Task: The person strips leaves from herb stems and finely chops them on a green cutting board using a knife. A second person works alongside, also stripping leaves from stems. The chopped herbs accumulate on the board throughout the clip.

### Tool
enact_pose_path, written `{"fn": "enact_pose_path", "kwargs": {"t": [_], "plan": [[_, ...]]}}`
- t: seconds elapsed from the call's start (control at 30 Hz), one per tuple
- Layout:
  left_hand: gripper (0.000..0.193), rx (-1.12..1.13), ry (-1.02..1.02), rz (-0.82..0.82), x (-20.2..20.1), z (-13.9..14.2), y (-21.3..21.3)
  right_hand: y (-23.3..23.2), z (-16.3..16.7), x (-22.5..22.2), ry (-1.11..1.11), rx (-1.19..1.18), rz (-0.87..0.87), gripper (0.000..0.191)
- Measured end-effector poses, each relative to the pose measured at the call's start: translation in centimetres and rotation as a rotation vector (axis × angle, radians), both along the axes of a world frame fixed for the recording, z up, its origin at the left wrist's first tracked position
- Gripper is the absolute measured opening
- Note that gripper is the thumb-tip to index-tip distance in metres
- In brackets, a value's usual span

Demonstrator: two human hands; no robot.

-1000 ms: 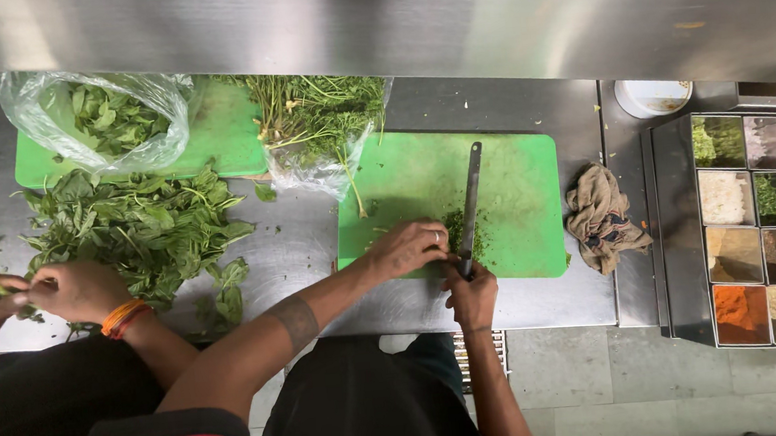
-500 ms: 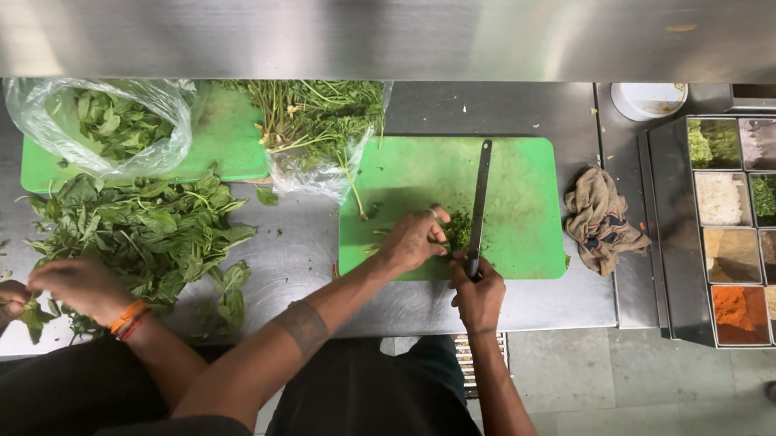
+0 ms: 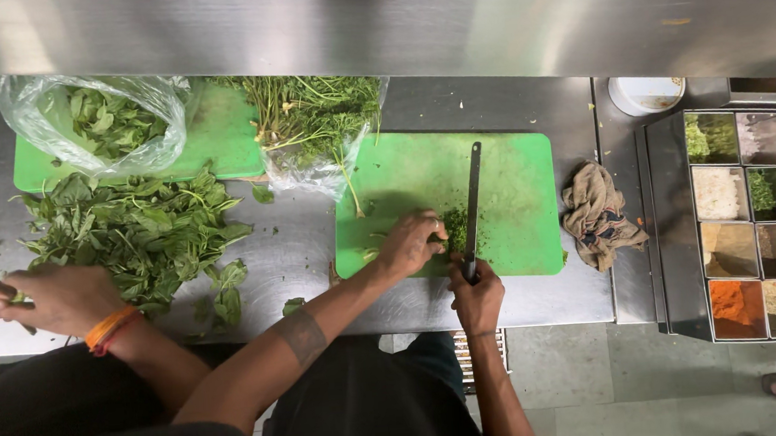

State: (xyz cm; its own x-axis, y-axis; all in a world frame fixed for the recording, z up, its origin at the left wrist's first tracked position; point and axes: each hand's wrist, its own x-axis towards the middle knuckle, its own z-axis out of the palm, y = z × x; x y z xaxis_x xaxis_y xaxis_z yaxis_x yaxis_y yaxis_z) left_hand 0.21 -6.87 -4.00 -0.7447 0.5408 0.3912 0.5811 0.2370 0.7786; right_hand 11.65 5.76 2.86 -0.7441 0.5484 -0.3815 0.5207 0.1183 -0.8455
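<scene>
Chopped green herbs (image 3: pixel 453 227) lie in a small dark heap near the front edge of the green cutting board (image 3: pixel 514 180), which rests on the steel table (image 3: pixel 481 109). Compared with a second ago, the knife (image 3: pixel 473 204) has swung slightly, its blade now running almost straight away from the person with the tip further up the board, and the left hand has slid closer to the heap; that suggests the chopping is in full swing, the pile being gathered and worked finer. The right hand (image 3: pixel 477 292) sits at the board's near edge, fingers closed firmly round the knife handle, wrist straight, forearm coming up from below. The left hand (image 3: pixel 411 244) reaches in across the body, forearm angled from the lower left, fingers curled down and pressing on the herbs just beside the blade; how tightly it pinches them cannot be told. Left of the board, a co-worker's hands (image 3: pixel 53 298) pick through a heap of loose leaves (image 3: pixel 130 229). A crumpled brown cloth (image 3: pixel 598 215) lies to the right, beside a tray of spice compartments (image 3: pixel 757 217).
</scene>
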Motion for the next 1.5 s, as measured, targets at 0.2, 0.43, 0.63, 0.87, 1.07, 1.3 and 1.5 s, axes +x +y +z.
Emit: {"fn": "enact_pose_path", "kwargs": {"t": [0.2,0.43,0.63,0.87,1.07,1.3,1.5], "plan": [[0.03,-0.132,-0.127,-0.052,-0.2,0.0,0.1,-0.4,-1.8,-0.9,0.199,0.405,0.126,0.019],[0.012,-0.291,-0.136,-0.132,-0.2,1.5,-0.6,-0.8,-3.6,-1.5,0.169,0.481,0.086,0.02],[0.014,-0.451,0.068,-0.195,0.5,0.8,-1.8,-0.1,-4.5,-1.9,0.174,0.408,0.066,0.018],[0.019,-0.364,-0.006,-0.164,1.4,1.2,-2.4,-0.2,-4.3,-1.7,0.128,0.407,0.059,0.024],[0.004,-0.299,-0.202,-0.158,-0.3,1.5,-1.0,-0.1,-3.8,-1.7,0.098,0.387,0.077,0.024],[0.033,-0.276,-0.496,-0.054,-1.3,1.5,0.2,-0.4,-3.1,-1.7,0.049,0.34,0.074,0.022],[0.038,-0.366,-0.526,-0.023,-2.0,-0.3,1.2,-0.2,-2.6,-1.6,0.096,0.291,0.076,0.018]]}}
